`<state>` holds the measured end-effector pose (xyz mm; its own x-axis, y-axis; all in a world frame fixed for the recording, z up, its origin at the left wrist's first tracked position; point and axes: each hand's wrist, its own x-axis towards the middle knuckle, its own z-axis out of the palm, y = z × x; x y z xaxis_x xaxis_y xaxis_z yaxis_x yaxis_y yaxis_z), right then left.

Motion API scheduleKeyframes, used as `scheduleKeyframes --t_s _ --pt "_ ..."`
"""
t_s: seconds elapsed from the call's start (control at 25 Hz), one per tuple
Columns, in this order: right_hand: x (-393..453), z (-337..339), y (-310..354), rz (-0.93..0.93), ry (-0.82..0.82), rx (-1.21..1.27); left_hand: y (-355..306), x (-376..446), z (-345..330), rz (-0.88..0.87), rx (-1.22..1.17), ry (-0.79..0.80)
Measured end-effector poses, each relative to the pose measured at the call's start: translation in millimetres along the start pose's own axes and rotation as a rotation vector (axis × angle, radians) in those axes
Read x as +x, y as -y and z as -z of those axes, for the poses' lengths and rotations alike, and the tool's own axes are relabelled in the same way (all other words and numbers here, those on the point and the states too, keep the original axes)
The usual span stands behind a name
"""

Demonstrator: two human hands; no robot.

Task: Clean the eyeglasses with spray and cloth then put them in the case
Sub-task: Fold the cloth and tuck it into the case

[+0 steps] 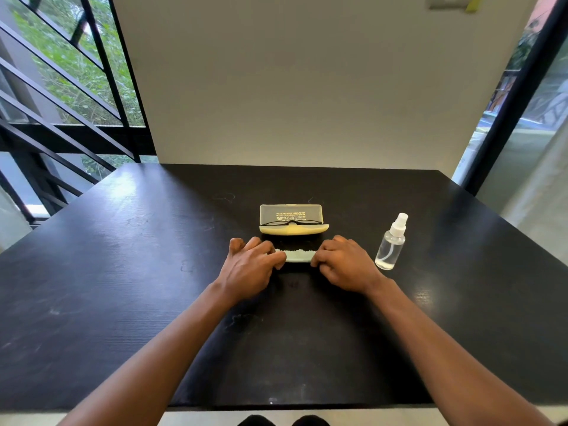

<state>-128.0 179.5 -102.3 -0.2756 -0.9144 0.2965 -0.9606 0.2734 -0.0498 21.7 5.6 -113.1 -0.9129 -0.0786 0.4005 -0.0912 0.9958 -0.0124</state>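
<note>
Both hands, left hand (pixel 250 265) and right hand (pixel 344 265), pinch the cloth (pixel 296 256); I judge the next move closes the case (pixel 292 224) at 12 o'clock, eyeglasses (pixel 292 222) already inside

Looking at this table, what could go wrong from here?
The spray bottle stands upright close beside the right hand; a sideways move of that hand might tip it. The case lies open with the eyeglasses in it, just beyond the cloth that both hands pinch; the left hand could nudge it while folding.
</note>
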Motion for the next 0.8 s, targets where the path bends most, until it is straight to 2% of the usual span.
scheduleKeyframes --t_s 0.12,0.28,0.36,0.56,0.8 --pt "5 3 -2 -0.127 0.034 0.212 1 6 1 0.176 -0.261 0.058" --pt "12 5 -4 -0.350 0.020 0.581 4 19 4 0.496 -0.623 0.141" --pt "13 4 -5 -0.470 0.021 0.668 7 23 2 0.600 -0.722 0.151" --pt "13 -2 -5 -0.644 0.032 0.761 3 27 -3 0.727 -0.731 0.136" --pt "17 0 -5 -0.642 0.093 0.689 2 28 -6 0.772 -0.692 0.131"
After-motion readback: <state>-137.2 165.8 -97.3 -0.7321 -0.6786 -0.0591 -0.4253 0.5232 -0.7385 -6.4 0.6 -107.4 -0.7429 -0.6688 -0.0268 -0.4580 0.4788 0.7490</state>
